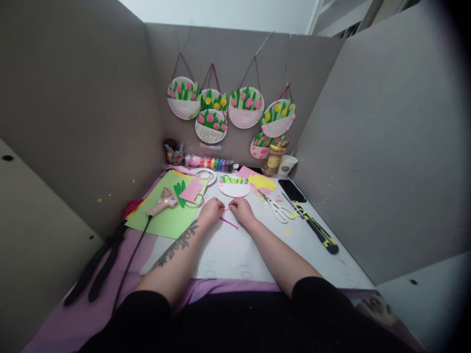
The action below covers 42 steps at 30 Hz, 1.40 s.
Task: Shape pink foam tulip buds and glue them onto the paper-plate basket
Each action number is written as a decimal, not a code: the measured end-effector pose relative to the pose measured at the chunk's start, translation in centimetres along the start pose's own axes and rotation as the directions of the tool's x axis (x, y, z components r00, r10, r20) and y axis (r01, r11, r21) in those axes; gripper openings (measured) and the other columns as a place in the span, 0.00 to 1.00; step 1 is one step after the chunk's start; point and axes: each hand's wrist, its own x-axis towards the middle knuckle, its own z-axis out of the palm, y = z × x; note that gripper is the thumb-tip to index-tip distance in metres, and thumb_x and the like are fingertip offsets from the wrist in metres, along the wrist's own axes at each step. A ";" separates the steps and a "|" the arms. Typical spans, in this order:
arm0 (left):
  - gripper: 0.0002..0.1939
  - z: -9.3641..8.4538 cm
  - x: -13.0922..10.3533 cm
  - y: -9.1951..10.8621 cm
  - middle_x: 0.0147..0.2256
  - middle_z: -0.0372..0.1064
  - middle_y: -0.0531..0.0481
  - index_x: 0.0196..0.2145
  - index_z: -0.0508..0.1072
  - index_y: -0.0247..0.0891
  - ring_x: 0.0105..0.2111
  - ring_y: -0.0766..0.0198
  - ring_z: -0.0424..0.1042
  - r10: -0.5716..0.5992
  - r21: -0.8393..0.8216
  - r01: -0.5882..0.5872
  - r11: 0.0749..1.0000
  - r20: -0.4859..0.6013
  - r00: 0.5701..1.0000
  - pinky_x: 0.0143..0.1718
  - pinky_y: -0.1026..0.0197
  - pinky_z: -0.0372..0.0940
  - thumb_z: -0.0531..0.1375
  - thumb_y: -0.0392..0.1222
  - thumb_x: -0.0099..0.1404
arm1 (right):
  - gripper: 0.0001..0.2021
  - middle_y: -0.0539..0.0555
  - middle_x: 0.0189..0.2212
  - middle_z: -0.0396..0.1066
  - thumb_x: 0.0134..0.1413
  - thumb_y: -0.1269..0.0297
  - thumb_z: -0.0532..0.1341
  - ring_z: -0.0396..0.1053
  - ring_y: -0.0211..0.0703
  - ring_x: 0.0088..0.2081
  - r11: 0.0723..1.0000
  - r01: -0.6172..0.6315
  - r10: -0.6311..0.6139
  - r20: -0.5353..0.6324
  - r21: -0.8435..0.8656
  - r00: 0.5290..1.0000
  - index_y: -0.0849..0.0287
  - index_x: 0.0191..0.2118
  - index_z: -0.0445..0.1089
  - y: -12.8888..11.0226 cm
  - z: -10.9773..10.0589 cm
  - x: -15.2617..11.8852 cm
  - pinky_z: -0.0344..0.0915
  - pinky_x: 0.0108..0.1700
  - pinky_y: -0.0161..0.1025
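Note:
My left hand [210, 212] and my right hand [241, 211] meet at their fingertips over a white mat [235, 250]. Between them they pinch a small pink piece [227, 208], too small to identify. A thin pink strand [228, 223] lies on the mat just below the hands. Right behind them sits a paper-plate basket [234, 187] with green leaves and yellow and pink flowers.
A glue gun [164, 202] rests on green paper [167, 215] at left, its black cord running toward me. Scissors [279, 210], a yellow-black utility knife [316, 230] and a phone [292, 190] lie at right. Several finished flower plates [209, 110] hang on the grey back wall.

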 end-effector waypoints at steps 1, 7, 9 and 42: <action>0.14 0.0 0.0 0.0 0.39 0.72 0.44 0.38 0.80 0.37 0.42 0.59 0.72 0.000 -0.003 0.000 1.000 -0.001 1.000 0.48 0.61 0.63 0.54 0.35 0.62 | 0.07 0.54 0.33 0.75 0.51 0.71 0.60 0.69 0.45 0.39 1.000 0.001 -0.001 0.003 0.001 1.000 0.57 0.31 0.77 0.0 -0.1 -0.1 0.61 0.45 0.38; 0.13 0.0 0.1 -0.1 0.38 0.73 0.44 0.35 0.81 0.37 0.41 0.58 0.72 -0.014 -0.059 0.013 0.998 -0.011 1.000 0.48 0.60 0.63 0.56 0.34 0.60 | 0.09 0.54 0.34 0.75 0.51 0.71 0.60 0.68 0.46 0.41 1.000 0.008 -0.008 0.020 -0.005 1.000 0.56 0.30 0.79 0.0 -0.1 -0.6 0.61 0.48 0.40; 0.12 0.0 0.1 -0.1 0.37 0.73 0.44 0.33 0.81 0.38 0.40 0.59 0.72 -0.029 -0.095 0.027 0.995 -0.021 0.999 0.47 0.60 0.63 0.57 0.33 0.58 | 0.09 0.54 0.34 0.75 0.51 0.71 0.60 0.69 0.46 0.41 1.000 0.013 -0.013 0.026 0.000 1.000 0.55 0.31 0.79 0.0 0.0 -0.5 0.61 0.49 0.39; 0.41 -0.3 -0.2 0.4 0.56 0.67 0.34 0.61 0.55 0.40 0.49 0.58 0.72 -0.059 -0.977 0.099 0.190 0.089 0.994 0.50 0.54 0.66 0.69 0.43 0.53 | 0.05 0.53 0.33 0.69 0.57 0.63 0.62 0.67 0.44 0.40 0.933 0.245 -0.146 -0.347 0.264 0.926 0.56 0.35 0.76 -3.5 -2.1 -2.0 0.63 0.48 0.42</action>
